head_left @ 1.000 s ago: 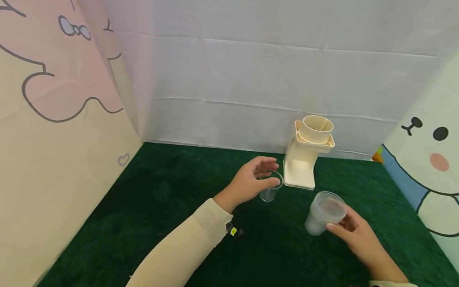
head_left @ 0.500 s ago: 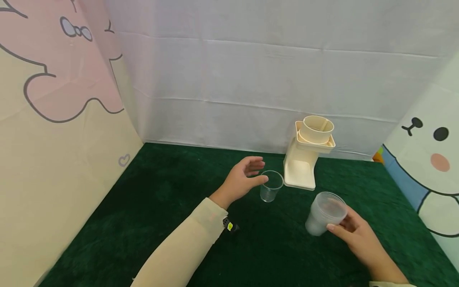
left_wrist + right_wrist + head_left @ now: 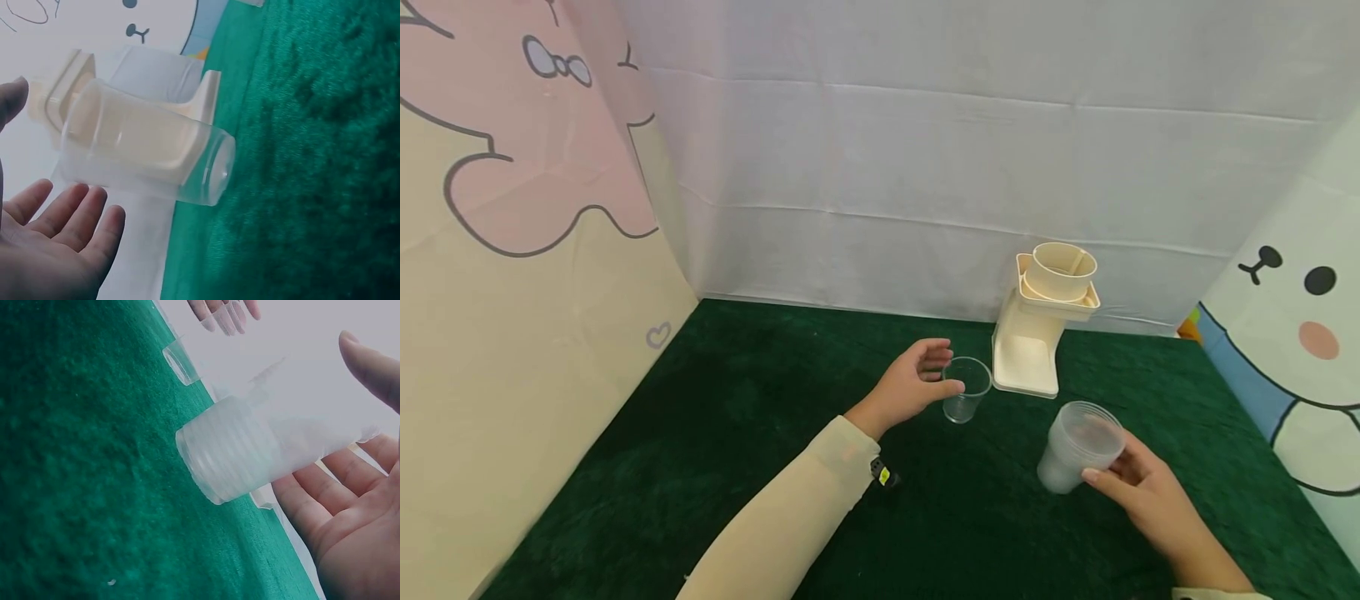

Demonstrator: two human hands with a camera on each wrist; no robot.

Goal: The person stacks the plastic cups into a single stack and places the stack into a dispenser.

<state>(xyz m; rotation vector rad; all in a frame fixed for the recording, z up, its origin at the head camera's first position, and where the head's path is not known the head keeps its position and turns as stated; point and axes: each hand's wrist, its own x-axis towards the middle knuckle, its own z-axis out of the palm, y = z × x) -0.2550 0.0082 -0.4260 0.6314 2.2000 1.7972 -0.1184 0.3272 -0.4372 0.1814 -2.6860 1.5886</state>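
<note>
A single clear plastic cup (image 3: 964, 406) stands upright on the green cloth, and the left wrist view shows the cup (image 3: 150, 150) with the dispenser visible through it. Beside its left side is my left hand (image 3: 904, 387), thumb and fingers spread loosely, the thumb overlapping the rim in the head view. In the left wrist view, the fingers of the left hand (image 3: 69, 231) lie apart from each other near the cup's mouth. My right hand (image 3: 1150, 492) holds a stack of nested translucent cups (image 3: 1067, 454), thumb at the near side of the rims and fingers behind.
A cream cup dispenser (image 3: 1030, 358) with a round collar on top stands behind the single cup, close to the white back curtain (image 3: 850, 167). Green plush cloth (image 3: 700, 467) covers the table. Cartoon-printed curtains flank both sides.
My left hand has drawn back leftward from over the single cup, then dipped slightly lower beside it. The right hand and its stack of cups stay in place.
</note>
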